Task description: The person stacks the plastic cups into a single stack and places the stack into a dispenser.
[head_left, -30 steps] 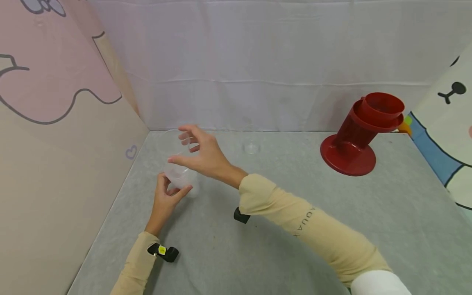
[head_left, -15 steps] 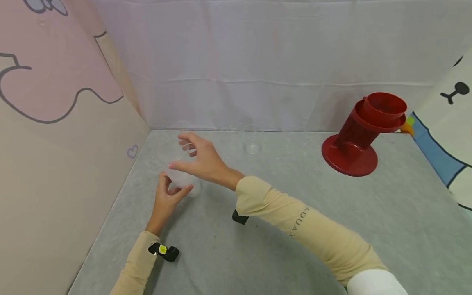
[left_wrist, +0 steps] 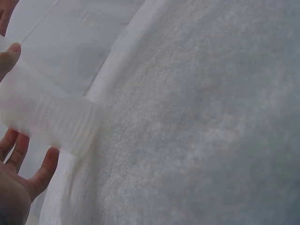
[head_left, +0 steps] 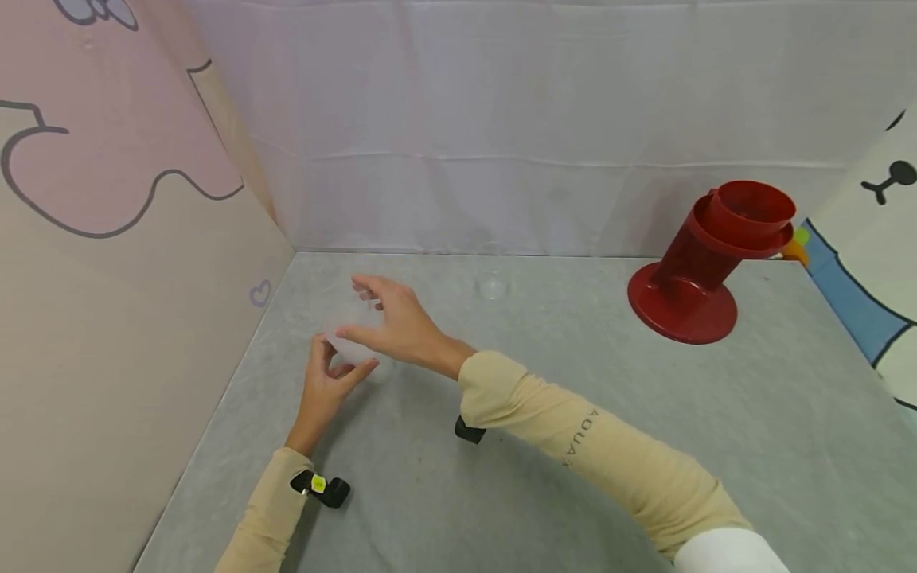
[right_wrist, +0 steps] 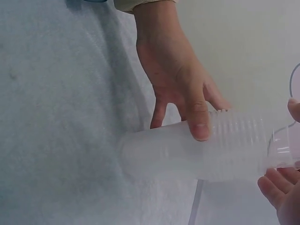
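Note:
In the head view my left hand grips a stack of nested clear plastic cups at the left of the table. The stack lies tilted; the right wrist view shows its ridged rims beside the left thumb. My right hand is over the stack's upper end, holding a clear plastic cup between thumb and fingers. That cup sits at the stack's mouth; how far inside it is cannot be made out. Part of the stack shows between both hands in the left wrist view.
Another clear cup stands by the back wall. At the back right is a red tubular stand on a round base, its top wide and open. A patterned side panel borders the table on the left.
My right hand has moved down toward my left hand, bringing its clear cup down to the stack. The left hand keeps its grip and has hardly moved.

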`<state>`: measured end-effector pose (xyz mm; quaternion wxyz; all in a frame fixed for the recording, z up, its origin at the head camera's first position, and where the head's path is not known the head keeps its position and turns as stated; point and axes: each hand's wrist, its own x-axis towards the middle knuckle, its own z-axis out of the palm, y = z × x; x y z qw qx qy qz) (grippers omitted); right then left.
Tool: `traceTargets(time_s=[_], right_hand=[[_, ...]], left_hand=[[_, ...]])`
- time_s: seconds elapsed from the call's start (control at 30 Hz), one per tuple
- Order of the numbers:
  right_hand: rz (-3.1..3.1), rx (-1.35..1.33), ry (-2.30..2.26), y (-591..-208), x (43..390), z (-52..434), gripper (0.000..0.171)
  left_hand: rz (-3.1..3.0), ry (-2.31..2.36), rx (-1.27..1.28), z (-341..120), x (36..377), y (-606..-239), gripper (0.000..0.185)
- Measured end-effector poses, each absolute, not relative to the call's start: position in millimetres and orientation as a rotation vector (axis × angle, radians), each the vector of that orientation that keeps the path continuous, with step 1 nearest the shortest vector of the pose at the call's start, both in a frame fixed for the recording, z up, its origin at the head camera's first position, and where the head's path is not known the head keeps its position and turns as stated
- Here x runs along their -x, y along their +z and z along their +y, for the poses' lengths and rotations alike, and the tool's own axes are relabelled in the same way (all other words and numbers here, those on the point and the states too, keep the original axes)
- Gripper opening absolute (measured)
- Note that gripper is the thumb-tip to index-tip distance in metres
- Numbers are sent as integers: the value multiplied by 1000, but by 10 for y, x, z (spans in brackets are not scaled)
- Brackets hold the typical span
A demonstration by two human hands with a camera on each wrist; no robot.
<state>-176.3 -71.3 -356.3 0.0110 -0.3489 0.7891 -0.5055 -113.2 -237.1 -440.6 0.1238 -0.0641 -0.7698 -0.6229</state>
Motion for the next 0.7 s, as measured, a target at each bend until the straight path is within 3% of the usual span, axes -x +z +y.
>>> traceTargets(time_s=[0.7], right_hand=[[2463, 987, -1520, -3801, 1690, -594, 61]], left_hand=[[-2235, -1815, 186, -2377, 1149, -4440, 57]])
